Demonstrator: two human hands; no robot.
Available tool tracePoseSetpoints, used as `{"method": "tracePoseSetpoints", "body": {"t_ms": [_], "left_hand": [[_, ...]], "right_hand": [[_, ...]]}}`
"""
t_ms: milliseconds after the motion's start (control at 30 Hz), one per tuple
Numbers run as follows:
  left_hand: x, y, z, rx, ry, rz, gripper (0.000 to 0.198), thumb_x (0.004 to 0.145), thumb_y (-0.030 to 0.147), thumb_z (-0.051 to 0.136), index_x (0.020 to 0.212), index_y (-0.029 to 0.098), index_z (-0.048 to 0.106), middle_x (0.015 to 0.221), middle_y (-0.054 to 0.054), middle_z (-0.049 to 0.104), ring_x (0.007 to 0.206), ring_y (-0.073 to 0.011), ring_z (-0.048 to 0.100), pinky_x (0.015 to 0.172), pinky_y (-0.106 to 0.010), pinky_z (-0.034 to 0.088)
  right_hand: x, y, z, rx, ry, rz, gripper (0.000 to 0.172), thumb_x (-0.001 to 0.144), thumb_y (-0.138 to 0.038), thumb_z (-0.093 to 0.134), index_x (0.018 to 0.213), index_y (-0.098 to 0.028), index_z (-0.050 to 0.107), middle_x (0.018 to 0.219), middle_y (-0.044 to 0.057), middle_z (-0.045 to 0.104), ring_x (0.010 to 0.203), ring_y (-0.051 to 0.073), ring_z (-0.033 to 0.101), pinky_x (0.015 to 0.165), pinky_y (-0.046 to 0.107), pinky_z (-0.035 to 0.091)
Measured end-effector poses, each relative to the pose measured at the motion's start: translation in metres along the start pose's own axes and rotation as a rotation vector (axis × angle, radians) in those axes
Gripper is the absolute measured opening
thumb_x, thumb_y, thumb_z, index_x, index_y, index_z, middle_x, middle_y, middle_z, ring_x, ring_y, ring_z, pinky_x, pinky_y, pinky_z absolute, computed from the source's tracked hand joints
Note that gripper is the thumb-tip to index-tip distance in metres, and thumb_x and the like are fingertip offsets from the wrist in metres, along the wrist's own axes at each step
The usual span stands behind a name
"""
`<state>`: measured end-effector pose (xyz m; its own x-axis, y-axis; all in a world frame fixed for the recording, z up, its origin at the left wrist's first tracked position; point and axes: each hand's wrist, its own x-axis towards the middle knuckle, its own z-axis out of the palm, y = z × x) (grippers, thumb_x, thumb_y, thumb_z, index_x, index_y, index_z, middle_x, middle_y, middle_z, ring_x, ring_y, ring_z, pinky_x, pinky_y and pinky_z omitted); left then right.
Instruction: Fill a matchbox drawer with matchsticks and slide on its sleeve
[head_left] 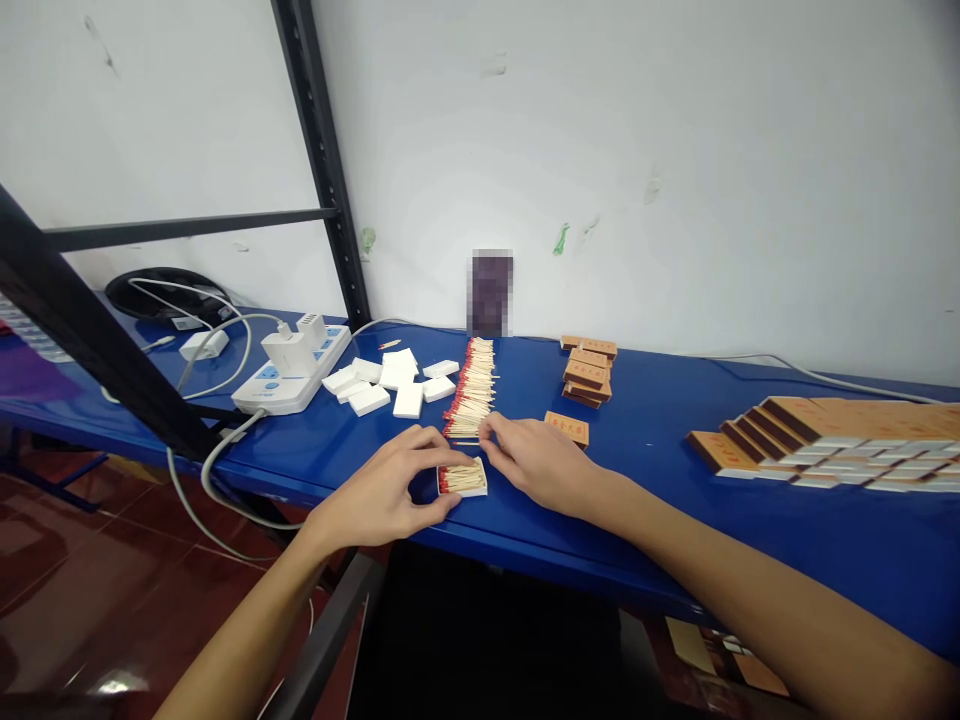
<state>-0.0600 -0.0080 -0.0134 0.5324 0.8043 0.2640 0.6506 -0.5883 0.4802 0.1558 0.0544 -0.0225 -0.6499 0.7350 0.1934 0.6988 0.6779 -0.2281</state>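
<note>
Near the table's front edge, my left hand (401, 485) grips a small white matchbox tray (472, 492) between thumb and fingers. Matches with red heads to the left fill the tray. My right hand (532, 455) is closed in a pinch at the near end of a long row of loose matches (472, 385), just above the tray. Its fingertips meet the stick ends there; how many they hold is hidden. Behind that hand lies an orange-brown matchbox sleeve (568, 428), partly covered by it.
Several white trays (397, 370) lie left of the match row. More matchbox sleeves (587, 370) are piled at the back, and stacked matchboxes (847, 435) stand far right. A power strip (292, 372) with cables sits beside a black shelf post (322, 150). A pixelated dark object (490, 293) leans at the wall.
</note>
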Motion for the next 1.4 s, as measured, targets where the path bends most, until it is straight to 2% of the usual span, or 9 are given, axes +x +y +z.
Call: {"method": "tracePoseSetpoints", "body": {"t_ms": [200, 433, 767, 900, 1067, 1267, 1400], "left_hand": [[0.0, 0.002, -0.001, 0.016, -0.008, -0.022, 0.04, 0.087, 0.029, 0.059, 0.127, 0.027, 0.059, 0.107, -0.005, 0.058, 0.102, -0.0208, 0.055, 0.092, -0.035, 0.046], [0.0, 0.003, -0.001, 0.003, -0.003, -0.007, 0.031, 0.087, 0.029, 0.059, 0.118, 0.026, 0.064, 0.105, -0.004, 0.057, 0.099, -0.0197, 0.056, 0.091, -0.033, 0.046], [0.0, 0.003, -0.002, -0.004, -0.015, -0.012, 0.029, 0.088, 0.029, 0.058, 0.116, 0.026, 0.064, 0.106, -0.004, 0.057, 0.1, -0.0192, 0.055, 0.091, -0.032, 0.045], [0.001, 0.003, -0.001, -0.02, 0.016, -0.028, 0.033, 0.086, 0.027, 0.059, 0.119, 0.025, 0.057, 0.108, -0.004, 0.058, 0.1, -0.0194, 0.054, 0.089, -0.032, 0.045], [0.002, 0.003, 0.003, -0.022, 0.119, -0.117, 0.022, 0.081, 0.026, 0.06, 0.1, 0.021, 0.05, 0.093, -0.001, 0.057, 0.081, -0.0158, 0.052, 0.075, -0.029, 0.044], [0.002, 0.001, 0.004, -0.049, 0.146, -0.124, 0.026, 0.081, 0.027, 0.06, 0.102, 0.021, 0.047, 0.094, -0.001, 0.056, 0.079, -0.0154, 0.051, 0.074, -0.029, 0.043], [0.001, 0.0, 0.004, -0.044, 0.112, -0.102, 0.031, 0.081, 0.029, 0.062, 0.108, 0.022, 0.049, 0.098, -0.002, 0.058, 0.082, -0.0161, 0.052, 0.076, -0.03, 0.044]], "right_hand": [[-0.004, 0.001, -0.005, 0.002, 0.013, 0.009, 0.014, 0.099, -0.026, 0.037, 0.1, -0.019, 0.049, 0.077, 0.003, 0.064, 0.065, 0.017, 0.057, 0.056, 0.027, 0.025], [-0.003, 0.0, -0.006, -0.008, 0.017, 0.02, 0.013, 0.099, -0.026, 0.038, 0.101, -0.019, 0.049, 0.077, 0.003, 0.065, 0.065, 0.017, 0.058, 0.055, 0.027, 0.024], [-0.003, 0.002, -0.002, -0.01, 0.004, 0.023, 0.015, 0.1, -0.027, 0.035, 0.102, -0.019, 0.048, 0.075, 0.002, 0.064, 0.062, 0.017, 0.057, 0.055, 0.028, 0.025], [-0.003, 0.004, 0.0, 0.047, 0.066, -0.035, 0.013, 0.099, -0.024, 0.037, 0.099, -0.019, 0.049, 0.084, 0.003, 0.063, 0.07, 0.017, 0.057, 0.06, 0.028, 0.032], [-0.005, 0.0, -0.002, 0.063, 0.175, -0.094, 0.016, 0.099, -0.025, 0.037, 0.097, -0.019, 0.051, 0.102, 0.006, 0.056, 0.074, 0.015, 0.055, 0.064, 0.029, 0.039], [-0.007, -0.008, -0.005, 0.125, 0.073, -0.224, 0.011, 0.097, -0.025, 0.043, 0.096, -0.019, 0.052, 0.092, 0.003, 0.057, 0.074, 0.015, 0.054, 0.064, 0.028, 0.039], [-0.006, -0.008, -0.004, 0.131, 0.099, -0.196, 0.014, 0.098, -0.025, 0.041, 0.096, -0.019, 0.054, 0.093, 0.004, 0.058, 0.077, 0.015, 0.054, 0.067, 0.028, 0.039]]}}
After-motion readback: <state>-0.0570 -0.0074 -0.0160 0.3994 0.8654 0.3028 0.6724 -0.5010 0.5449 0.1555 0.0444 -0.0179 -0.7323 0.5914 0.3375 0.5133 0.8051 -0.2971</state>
